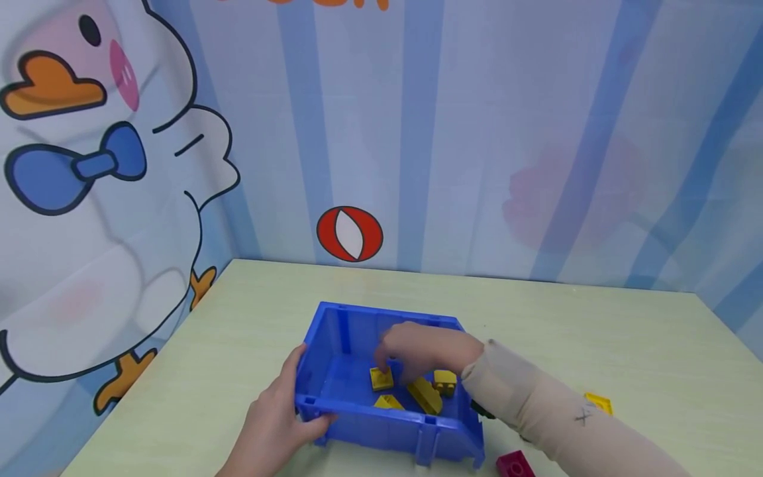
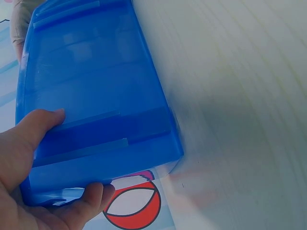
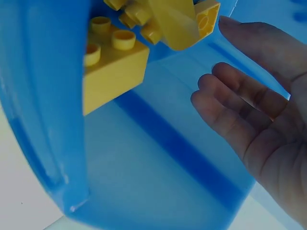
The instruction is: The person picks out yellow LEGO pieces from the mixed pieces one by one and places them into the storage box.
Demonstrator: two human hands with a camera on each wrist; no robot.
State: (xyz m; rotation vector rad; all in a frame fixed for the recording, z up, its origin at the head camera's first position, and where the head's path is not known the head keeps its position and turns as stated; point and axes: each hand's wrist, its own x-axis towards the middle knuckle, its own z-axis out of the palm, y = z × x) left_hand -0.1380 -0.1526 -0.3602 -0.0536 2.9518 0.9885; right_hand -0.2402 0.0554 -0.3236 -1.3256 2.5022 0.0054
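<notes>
A blue plastic bin (image 1: 372,427) stands on the table, holding several yellow toy bricks. My left hand (image 1: 271,414) grips its left end, with the thumb on the near wall; in the left wrist view that thumb (image 2: 41,124) lies against the blue side. Inside the bin is my right hand (image 1: 411,348), fingers loosely bent above a small yellow brick (image 1: 381,379). The right wrist view shows the fingers (image 3: 220,108) holding nothing, close to a yellow brick (image 3: 207,20). A long yellow brick (image 1: 425,396) and a studded yellow brick (image 1: 444,382) lie nearby.
Outside the bin, a dark pink brick (image 1: 515,465) lies at the table's near edge. Another yellow brick (image 1: 599,402) sits beyond the right forearm, and a dark piece (image 1: 481,410) is partly hidden beside the bin. A printed cloth (image 1: 369,132) hangs behind the table.
</notes>
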